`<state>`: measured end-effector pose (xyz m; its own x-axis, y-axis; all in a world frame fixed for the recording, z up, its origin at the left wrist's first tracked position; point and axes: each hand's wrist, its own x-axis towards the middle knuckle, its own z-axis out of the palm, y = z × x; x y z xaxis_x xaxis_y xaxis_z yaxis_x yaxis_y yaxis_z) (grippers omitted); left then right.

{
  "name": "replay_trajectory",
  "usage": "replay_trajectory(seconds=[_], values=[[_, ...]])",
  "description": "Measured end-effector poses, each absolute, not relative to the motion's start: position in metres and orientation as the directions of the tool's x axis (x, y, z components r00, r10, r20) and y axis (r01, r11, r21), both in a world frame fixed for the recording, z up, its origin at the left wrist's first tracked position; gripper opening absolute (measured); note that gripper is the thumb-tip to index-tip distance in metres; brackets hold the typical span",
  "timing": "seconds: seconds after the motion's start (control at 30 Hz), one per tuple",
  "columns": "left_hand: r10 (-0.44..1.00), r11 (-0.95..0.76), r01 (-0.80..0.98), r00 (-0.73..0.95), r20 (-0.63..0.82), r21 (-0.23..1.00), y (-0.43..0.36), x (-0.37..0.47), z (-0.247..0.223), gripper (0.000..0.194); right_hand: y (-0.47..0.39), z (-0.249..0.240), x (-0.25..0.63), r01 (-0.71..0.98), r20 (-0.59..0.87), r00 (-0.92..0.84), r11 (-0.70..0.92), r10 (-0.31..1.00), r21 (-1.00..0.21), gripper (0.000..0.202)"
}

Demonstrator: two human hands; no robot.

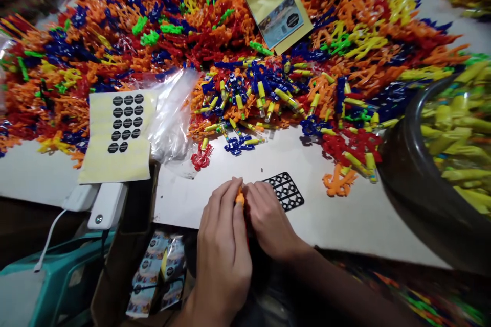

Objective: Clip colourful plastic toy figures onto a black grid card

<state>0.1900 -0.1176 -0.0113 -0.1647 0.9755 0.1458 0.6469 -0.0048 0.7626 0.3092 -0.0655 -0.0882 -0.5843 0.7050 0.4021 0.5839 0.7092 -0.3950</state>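
My left hand (222, 245) and my right hand (268, 219) meet at the near edge of the white table (249, 163), and both pinch a small orange plastic piece (240, 197) between their fingertips. Just right of my right hand lies a black plastic frame with round parts (284, 190). Beyond the hands spreads a huge heap of orange, red, blue, green and yellow plastic toy parts (230, 36).
A yellow sticker sheet with black labels (118, 135) and clear plastic bags (171, 112) lie at left. A yellow pouch (274, 2) rests on the heap. A dark tub of yellow pieces (452, 133) stands at right. Packed pouches (157, 271) sit below the table edge.
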Motion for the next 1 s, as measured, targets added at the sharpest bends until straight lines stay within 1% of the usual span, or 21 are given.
replay_trajectory(seconds=[0.13, 0.23, 0.33, 0.4, 0.43, 0.47, 0.53, 0.57, 0.6, 0.67, 0.77, 0.83, 0.9, 0.93, 1.0], values=[[0.974, -0.001, 0.630, -0.176, 0.145, 0.776, -0.117, 0.192, -0.015, 0.038, -0.072, -0.094, 0.306, 0.604, 0.386, -0.540, 0.663, 0.748, -0.442, 0.025], [0.972, 0.006, 0.613, -0.188, 0.138, 0.790, -0.116, 0.192, -0.016, 0.038, -0.075, -0.092, 0.306, 0.632, 0.351, -0.516, 0.624, 0.782, -0.461, 0.025], [0.974, 0.012, 0.589, -0.189, 0.123, 0.808, -0.116, 0.191, -0.016, 0.038, -0.062, -0.081, 0.311, 0.597, 0.207, -0.583, 0.587, 0.786, -0.547, 0.036], [0.975, 0.021, 0.551, -0.197, 0.106, 0.834, -0.118, 0.191, -0.014, 0.039, -0.042, -0.071, 0.316, 0.545, 0.109, -0.665, 0.580, 0.739, -0.605, 0.049], [0.972, 0.030, 0.522, -0.214, 0.098, 0.852, -0.120, 0.190, -0.013, 0.039, -0.029, -0.066, 0.318, 0.540, 0.081, -0.687, 0.581, 0.723, -0.610, 0.056], [0.966, 0.043, 0.489, -0.241, 0.088, 0.871, -0.122, 0.190, -0.011, 0.040, -0.016, -0.061, 0.319, 0.560, 0.065, -0.687, 0.584, 0.724, -0.588, 0.066], [0.948, 0.068, 0.416, -0.310, 0.072, 0.907, -0.125, 0.188, -0.009, 0.040, 0.009, -0.057, 0.319, 0.693, 0.056, -0.603, 0.558, 0.796, -0.456, 0.079], [0.934, 0.070, 0.381, -0.348, 0.073, 0.922, -0.127, 0.187, -0.007, 0.040, 0.019, -0.056, 0.318, 0.748, 0.050, -0.570, 0.543, 0.820, -0.381, 0.081], [0.921, 0.064, 0.349, -0.381, 0.079, 0.935, -0.127, 0.185, -0.006, 0.039, 0.027, -0.057, 0.316, 0.790, 0.045, -0.540, 0.525, 0.840, -0.315, 0.081], [0.899, 0.037, 0.312, -0.425, 0.104, 0.950, -0.128, 0.181, -0.003, 0.037, 0.035, -0.061, 0.315, 0.830, 0.015, -0.514, 0.502, 0.857, -0.242, 0.077], [0.891, 0.017, 0.318, -0.436, 0.130, 0.948, -0.125, 0.176, -0.001, 0.035, 0.033, -0.066, 0.322, 0.858, -0.043, -0.484, 0.464, 0.874, -0.221, 0.070], [0.895, 0.020, 0.339, -0.425, 0.135, 0.941, -0.124, 0.174, 0.000, 0.034, 0.025, -0.064, 0.333, 0.862, -0.042, -0.470, 0.449, 0.881, -0.233, 0.057], [0.906, 0.026, 0.357, -0.402, 0.129, 0.934, -0.124, 0.172, 0.000, 0.034, 0.014, -0.057, 0.345, 0.844, 0.040, -0.455, 0.445, 0.890, -0.301, 0.039], [0.914, 0.031, 0.366, -0.386, 0.121, 0.930, -0.124, 0.172, 0.000, 0.034, 0.006, -0.054, 0.351, 0.820, 0.103, -0.436, 0.442, 0.894, -0.364, 0.030], [0.928, 0.035, 0.376, -0.356, 0.109, 0.926, -0.125, 0.171, -0.001, 0.035, -0.012, -0.047, 0.359, 0.728, 0.203, -0.363, 0.412, 0.910, -0.548, 0.016]])
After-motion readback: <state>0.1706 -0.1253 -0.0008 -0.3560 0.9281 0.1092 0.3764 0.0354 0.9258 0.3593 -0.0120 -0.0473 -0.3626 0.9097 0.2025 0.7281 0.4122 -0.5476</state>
